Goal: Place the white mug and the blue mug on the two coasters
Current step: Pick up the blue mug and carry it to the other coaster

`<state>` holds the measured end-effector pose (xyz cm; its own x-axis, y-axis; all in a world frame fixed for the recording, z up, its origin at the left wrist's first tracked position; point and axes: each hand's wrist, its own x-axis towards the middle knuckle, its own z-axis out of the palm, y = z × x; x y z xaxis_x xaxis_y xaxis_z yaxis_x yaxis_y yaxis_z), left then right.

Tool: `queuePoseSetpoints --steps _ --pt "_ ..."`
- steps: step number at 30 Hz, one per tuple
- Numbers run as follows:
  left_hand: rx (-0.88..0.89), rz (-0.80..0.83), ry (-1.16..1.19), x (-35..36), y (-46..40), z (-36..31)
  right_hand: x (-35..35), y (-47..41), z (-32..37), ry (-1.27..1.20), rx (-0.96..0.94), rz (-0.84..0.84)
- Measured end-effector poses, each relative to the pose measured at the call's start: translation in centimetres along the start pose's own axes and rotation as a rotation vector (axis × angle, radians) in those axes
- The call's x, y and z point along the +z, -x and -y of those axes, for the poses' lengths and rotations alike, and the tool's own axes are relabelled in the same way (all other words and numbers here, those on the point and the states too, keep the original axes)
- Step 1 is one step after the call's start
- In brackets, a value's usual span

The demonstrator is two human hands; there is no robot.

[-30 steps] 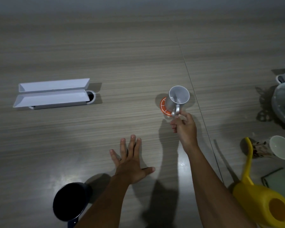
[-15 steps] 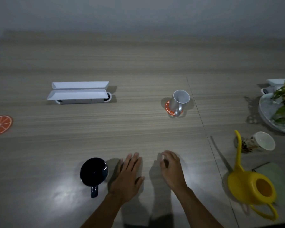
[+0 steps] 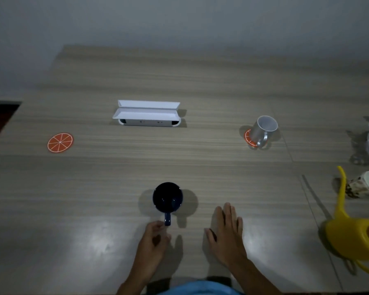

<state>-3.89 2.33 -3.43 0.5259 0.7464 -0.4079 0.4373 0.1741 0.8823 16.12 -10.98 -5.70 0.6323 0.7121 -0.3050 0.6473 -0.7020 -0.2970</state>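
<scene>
White mug [image 3: 264, 129]: it stands on the right coaster [image 3: 249, 139], handle toward you. It looks set toward the coaster's right side, since the orange rim shows only at its left. You can count this half as done, though a small centring nudge may be worth it.

Blue mug [image 3: 167, 197]: it stands upright on the bare worktop [image 3: 94, 199] just ahead of you, handle pointing back at you. It is not yet on a coaster.

Left coaster [image 3: 60, 142]: this orange-slice disc lies bare, well to the left of the blue mug and somewhat farther away. This is where the blue mug has to go.

Left hand [image 3: 155, 236]: your fingers are curled, with the fingertips at the tip of the blue mug's handle. They touch it or are just about to. You cannot tell whether a firm pinch is made, and the mug is not lifted.

Right hand [image 3: 227, 229]: it lies flat and spread on the worktop to the right of the blue mug, holding nothing.

Progress: about halfway. One mug is placed and one is left.

Remaining: grip the handle, lift, carry the blue mug left and away from you, and set it down centred on the left coaster.

Bystanders: the white box [image 3: 147, 113] and the yellow watering can [image 3: 359, 233] lie off that path.
</scene>
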Motion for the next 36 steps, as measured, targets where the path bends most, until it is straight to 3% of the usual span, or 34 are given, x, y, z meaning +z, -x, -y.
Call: queuePoseSetpoints --steps 2,7,14,22,32,36 --pt "-0.059 -0.063 0.154 -1.0 -0.2 -1.0 0.1 0.1 0.3 -0.004 0.021 0.001" --pt "-0.068 0.177 0.203 -1.4 -0.4 -4.3 0.0 0.3 1.5 -0.031 0.078 0.018" --pt "-0.113 0.238 0.251 -1.7 -0.9 -4.8 0.1 1.0 3.2 -0.068 0.14 0.027" --pt "-0.033 0.136 0.387 -6.5 -1.4 -4.8 1.7 1.9 8.9 -0.056 -0.009 0.141" --pt "0.013 -0.054 0.419 -17.4 -3.1 -3.2 3.8 -2.1 22.0 0.14 -0.343 0.235" --pt "0.017 -0.157 0.447 -22.2 -5.1 -2.8 4.4 -3.8 26.9 0.186 -0.357 0.242"
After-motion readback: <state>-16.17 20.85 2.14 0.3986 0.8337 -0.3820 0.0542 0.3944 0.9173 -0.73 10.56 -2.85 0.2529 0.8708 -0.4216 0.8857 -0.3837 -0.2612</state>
